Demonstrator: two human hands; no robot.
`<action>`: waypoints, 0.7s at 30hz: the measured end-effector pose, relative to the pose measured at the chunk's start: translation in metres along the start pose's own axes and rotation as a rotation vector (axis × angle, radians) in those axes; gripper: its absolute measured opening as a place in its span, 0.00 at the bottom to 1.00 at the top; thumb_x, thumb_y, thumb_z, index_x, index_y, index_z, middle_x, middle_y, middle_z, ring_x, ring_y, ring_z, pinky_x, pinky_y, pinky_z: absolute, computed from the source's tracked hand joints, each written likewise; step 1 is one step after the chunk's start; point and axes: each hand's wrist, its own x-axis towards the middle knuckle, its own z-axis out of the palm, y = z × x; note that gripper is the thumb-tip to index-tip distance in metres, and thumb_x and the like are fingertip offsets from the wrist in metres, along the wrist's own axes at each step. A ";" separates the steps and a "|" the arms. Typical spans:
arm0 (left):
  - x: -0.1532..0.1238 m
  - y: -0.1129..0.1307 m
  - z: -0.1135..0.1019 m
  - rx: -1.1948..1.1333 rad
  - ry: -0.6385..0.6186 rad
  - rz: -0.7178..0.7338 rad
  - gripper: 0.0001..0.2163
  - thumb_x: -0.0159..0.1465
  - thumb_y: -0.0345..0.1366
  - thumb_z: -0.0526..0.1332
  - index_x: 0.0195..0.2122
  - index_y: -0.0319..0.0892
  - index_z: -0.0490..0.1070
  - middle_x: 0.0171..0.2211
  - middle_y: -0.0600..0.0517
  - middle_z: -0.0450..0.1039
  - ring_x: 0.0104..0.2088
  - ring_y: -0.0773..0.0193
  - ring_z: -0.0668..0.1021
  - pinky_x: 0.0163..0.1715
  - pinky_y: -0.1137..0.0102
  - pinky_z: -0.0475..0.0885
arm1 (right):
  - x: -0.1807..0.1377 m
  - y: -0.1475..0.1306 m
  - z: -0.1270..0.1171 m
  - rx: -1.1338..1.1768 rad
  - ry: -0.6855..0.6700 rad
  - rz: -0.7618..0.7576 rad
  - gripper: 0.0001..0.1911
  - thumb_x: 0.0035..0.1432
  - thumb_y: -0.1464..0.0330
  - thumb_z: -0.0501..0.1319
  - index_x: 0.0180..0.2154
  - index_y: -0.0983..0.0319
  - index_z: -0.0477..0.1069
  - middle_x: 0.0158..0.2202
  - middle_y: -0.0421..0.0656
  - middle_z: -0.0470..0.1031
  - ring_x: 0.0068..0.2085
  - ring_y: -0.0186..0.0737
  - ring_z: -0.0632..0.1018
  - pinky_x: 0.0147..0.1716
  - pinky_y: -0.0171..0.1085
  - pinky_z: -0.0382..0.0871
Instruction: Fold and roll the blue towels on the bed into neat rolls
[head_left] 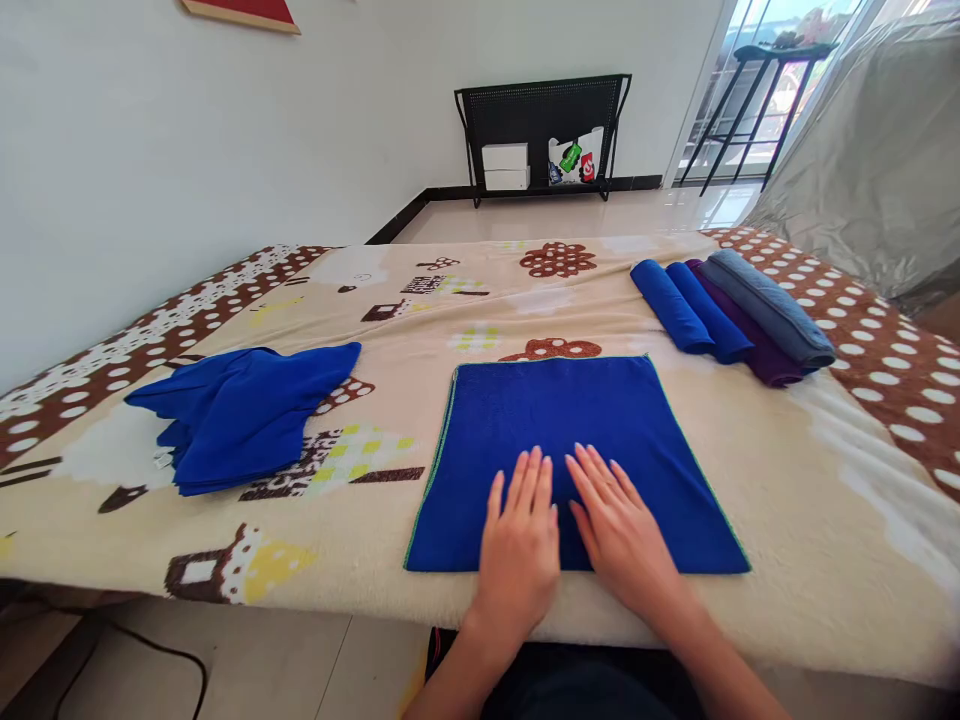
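A blue cloth (555, 410) with green stitched edges lies spread flat before me, close to the front edge of the bed-like surface. My left hand (520, 540) rests flat on its lower middle, fingers stretched out. Beside it, my right hand (619, 525) lies palm down on the same cloth, fingers extended and angled toward the left. Neither hand grips anything. Off to the left sits a loosely heaped blue cloth (240, 415) with a small white tag at its lower left.
Rolled cloths lie side by side at the right: two blue rolls (673, 308), a purple roll (750, 330) and a grey-blue roll (772, 305). A patterned blanket (397, 400) covers the surface. Beyond it stand a black rack (544, 110) and a tall stool (780, 55).
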 end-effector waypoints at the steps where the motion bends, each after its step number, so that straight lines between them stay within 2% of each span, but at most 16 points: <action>1: 0.009 0.004 0.005 -0.016 -0.026 0.023 0.27 0.71 0.32 0.47 0.72 0.45 0.47 0.70 0.47 0.54 0.69 0.56 0.61 0.65 0.53 0.62 | 0.006 -0.004 0.004 0.007 -0.013 -0.011 0.28 0.70 0.66 0.46 0.69 0.57 0.53 0.70 0.38 0.51 0.70 0.40 0.56 0.68 0.45 0.57; 4: 0.007 -0.014 0.012 0.004 -0.062 -0.038 0.26 0.72 0.39 0.49 0.71 0.47 0.50 0.70 0.48 0.54 0.69 0.54 0.61 0.65 0.50 0.61 | -0.004 0.012 0.009 -0.008 -0.008 0.035 0.28 0.71 0.61 0.47 0.69 0.59 0.54 0.70 0.40 0.53 0.69 0.43 0.59 0.67 0.48 0.58; 7: -0.028 -0.059 0.003 0.099 -0.040 -0.218 0.28 0.72 0.46 0.50 0.72 0.50 0.47 0.71 0.48 0.52 0.69 0.52 0.60 0.66 0.47 0.57 | -0.048 0.058 0.004 -0.051 0.036 0.187 0.32 0.71 0.56 0.47 0.70 0.61 0.49 0.69 0.45 0.55 0.69 0.47 0.60 0.66 0.52 0.58; 10: -0.061 -0.090 -0.013 0.172 -0.027 -0.304 0.28 0.73 0.45 0.49 0.72 0.48 0.45 0.70 0.48 0.54 0.69 0.53 0.61 0.67 0.45 0.53 | -0.088 0.098 -0.004 -0.104 0.021 0.255 0.33 0.71 0.53 0.43 0.71 0.60 0.46 0.70 0.45 0.54 0.69 0.46 0.59 0.66 0.52 0.57; 12: -0.065 -0.092 -0.021 0.210 -0.005 -0.306 0.27 0.73 0.44 0.48 0.71 0.46 0.48 0.69 0.47 0.56 0.69 0.51 0.61 0.67 0.42 0.49 | -0.092 0.106 -0.009 -0.136 0.021 0.244 0.33 0.71 0.53 0.42 0.71 0.61 0.47 0.70 0.46 0.54 0.69 0.47 0.59 0.66 0.53 0.56; 15: -0.034 -0.070 -0.023 0.213 -0.005 -0.212 0.26 0.73 0.43 0.48 0.70 0.42 0.53 0.69 0.45 0.56 0.69 0.49 0.59 0.67 0.41 0.47 | -0.057 0.088 -0.010 -0.126 0.037 0.145 0.31 0.72 0.58 0.44 0.69 0.64 0.52 0.70 0.47 0.53 0.70 0.46 0.58 0.66 0.52 0.55; 18: 0.022 -0.044 -0.012 0.130 -0.118 0.020 0.26 0.73 0.40 0.46 0.70 0.39 0.52 0.71 0.44 0.51 0.71 0.54 0.56 0.67 0.50 0.54 | 0.005 0.051 -0.001 -0.020 -0.037 -0.027 0.27 0.72 0.63 0.43 0.67 0.67 0.56 0.70 0.47 0.53 0.70 0.43 0.56 0.67 0.48 0.56; 21: 0.061 -0.047 0.002 0.084 -0.216 0.194 0.26 0.73 0.44 0.47 0.70 0.44 0.51 0.71 0.48 0.50 0.71 0.60 0.56 0.68 0.57 0.56 | 0.048 0.031 0.015 0.024 -0.085 -0.127 0.27 0.72 0.61 0.44 0.67 0.64 0.57 0.70 0.44 0.53 0.70 0.40 0.56 0.68 0.44 0.55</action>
